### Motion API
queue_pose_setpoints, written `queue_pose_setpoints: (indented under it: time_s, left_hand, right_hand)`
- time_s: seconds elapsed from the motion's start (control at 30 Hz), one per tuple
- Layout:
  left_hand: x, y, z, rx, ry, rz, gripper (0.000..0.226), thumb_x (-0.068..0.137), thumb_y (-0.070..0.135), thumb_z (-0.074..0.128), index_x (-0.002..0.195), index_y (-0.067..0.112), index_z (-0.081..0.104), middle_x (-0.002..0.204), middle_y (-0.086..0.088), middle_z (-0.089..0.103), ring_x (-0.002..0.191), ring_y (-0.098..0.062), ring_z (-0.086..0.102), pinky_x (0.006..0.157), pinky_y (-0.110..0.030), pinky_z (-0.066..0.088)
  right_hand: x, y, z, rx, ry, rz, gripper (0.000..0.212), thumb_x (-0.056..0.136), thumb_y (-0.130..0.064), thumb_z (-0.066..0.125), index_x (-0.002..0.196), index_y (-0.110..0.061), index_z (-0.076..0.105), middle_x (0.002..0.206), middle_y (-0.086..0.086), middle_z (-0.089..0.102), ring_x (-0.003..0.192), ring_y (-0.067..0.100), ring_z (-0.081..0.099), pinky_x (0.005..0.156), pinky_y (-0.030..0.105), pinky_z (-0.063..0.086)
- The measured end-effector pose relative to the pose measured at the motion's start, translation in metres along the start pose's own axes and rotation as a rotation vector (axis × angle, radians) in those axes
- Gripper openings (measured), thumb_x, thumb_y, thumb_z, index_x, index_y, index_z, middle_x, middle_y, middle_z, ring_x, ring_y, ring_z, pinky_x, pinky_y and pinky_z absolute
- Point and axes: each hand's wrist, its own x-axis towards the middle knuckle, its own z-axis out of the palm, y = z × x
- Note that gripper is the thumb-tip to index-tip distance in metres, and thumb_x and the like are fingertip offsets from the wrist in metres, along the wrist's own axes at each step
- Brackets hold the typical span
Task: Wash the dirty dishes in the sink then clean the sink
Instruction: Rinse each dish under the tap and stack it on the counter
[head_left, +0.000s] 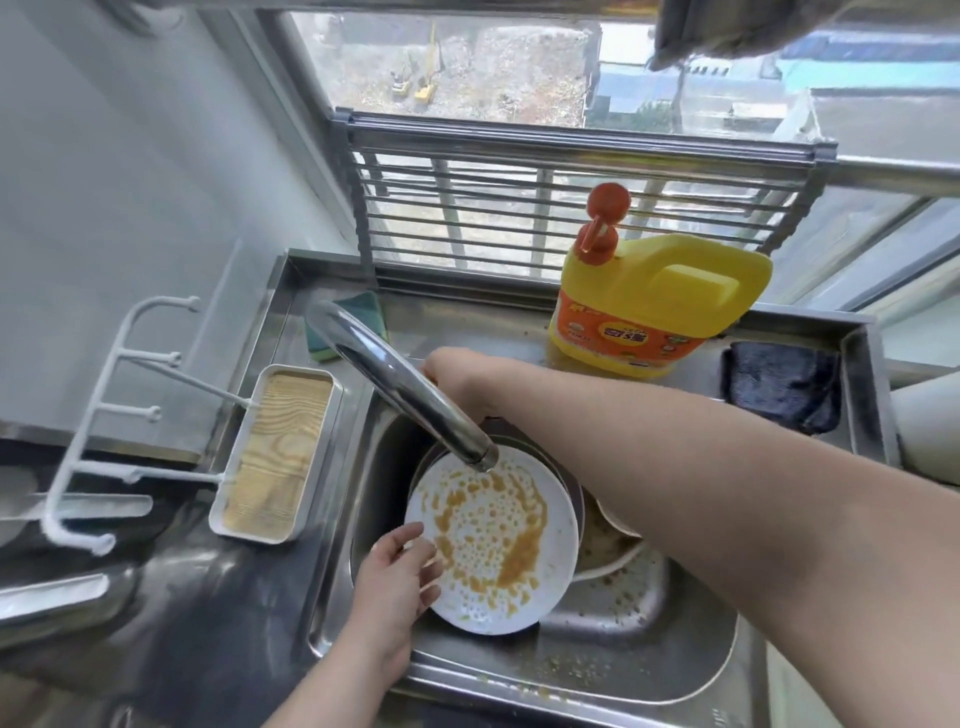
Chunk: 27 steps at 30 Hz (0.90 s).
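Sink scene, head view. The left hand (395, 582) holds a white plate (493, 540), streaked with orange sauce, by its near rim, tilted under the tap (400, 384) spout inside the sink (597, 670). The right hand (452, 376) reaches behind the tap, probably toward its handle; its grip is hidden, so I cannot tell whether it is closed. No water is visible.

Risks, as judged: 1) a sudden strong flow could splash sauce over the tabletop (519, 322); 2) the one-handed rim hold could slip once wet, dropping the plate onto the other dirty dishes (613, 540) beneath and chipping them.
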Motion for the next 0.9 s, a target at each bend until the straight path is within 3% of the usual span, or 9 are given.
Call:
queue_pose_setpoints:
  time_s: [0.23,0.4,0.5,0.57,0.7,0.8,0.9]
  left_hand:
    - [0.004,0.005,0.002,-0.040,-0.029,0.026,0.025,0.099,0.012,0.068,0.121,0.024,0.069,0.111,-0.012,0.075,0.093,-0.023,0.072,0.073,-0.034,0.057]
    - [-0.006,0.009,0.010,-0.029,-0.042,0.006,0.024,0.100,0.012,0.065,0.121,0.023,0.068,0.115,-0.011,0.074,0.097,-0.025,0.073,0.075,-0.034,0.059]
    - [-0.011,0.019,0.017,-0.014,-0.065,-0.012,0.023,0.101,0.011,0.064,0.120,0.022,0.069,0.114,-0.011,0.074,0.096,-0.025,0.073,0.076,-0.036,0.059]
    - [-0.014,0.027,0.025,-0.022,-0.084,-0.047,0.022,0.101,0.009,0.063,0.120,0.019,0.070,0.109,-0.011,0.075,0.092,-0.025,0.073,0.075,-0.036,0.061]
    - [-0.019,0.042,0.045,-0.025,-0.144,-0.121,0.020,0.103,0.010,0.061,0.120,0.010,0.071,0.093,-0.010,0.075,0.083,-0.023,0.072,0.066,-0.033,0.060]
    - [-0.021,0.053,0.059,-0.023,-0.229,-0.132,0.019,0.100,0.011,0.070,0.115,0.001,0.074,0.080,-0.009,0.073,0.061,-0.012,0.065,0.054,-0.023,0.055]
    - [-0.027,0.065,0.076,-0.003,-0.240,-0.150,0.021,0.102,0.028,0.069,0.092,0.009,0.069,0.061,0.002,0.055,0.046,-0.005,0.045,0.040,-0.018,0.040]
  right_hand:
    - [0.001,0.005,0.005,0.073,0.022,-0.014,0.005,0.094,-0.018,0.075,0.094,-0.019,0.070,0.093,0.008,0.076,0.080,0.027,0.076,0.068,0.038,0.063]
    - [-0.024,0.015,0.013,-0.031,0.135,0.012,0.031,0.093,-0.043,0.076,0.105,-0.015,0.074,0.092,0.001,0.075,0.088,0.024,0.069,0.078,0.037,0.060]
    - [-0.057,0.039,0.017,0.291,0.172,0.129,0.032,0.101,-0.047,0.064,0.102,-0.017,0.075,0.090,0.003,0.077,0.079,0.023,0.071,0.077,0.038,0.061]
    - [-0.086,0.056,0.026,0.658,0.065,0.218,0.030,0.105,-0.041,0.060,0.099,-0.015,0.072,0.085,0.002,0.074,0.070,0.020,0.068,0.071,0.036,0.058]
    - [-0.135,0.071,0.049,1.118,-0.102,0.263,0.008,0.104,-0.018,0.065,0.106,-0.011,0.069,0.096,0.009,0.074,0.080,0.020,0.071,0.080,0.032,0.061]
    - [-0.147,0.056,0.066,1.283,0.073,0.223,0.002,0.100,-0.006,0.069,0.099,-0.006,0.068,0.080,0.010,0.072,0.070,0.017,0.070,0.068,0.026,0.060]
    - [-0.149,0.042,0.073,1.288,0.294,0.220,0.032,0.104,-0.022,0.066,0.074,-0.012,0.061,0.063,0.007,0.060,0.050,0.014,0.053,0.052,0.025,0.047]
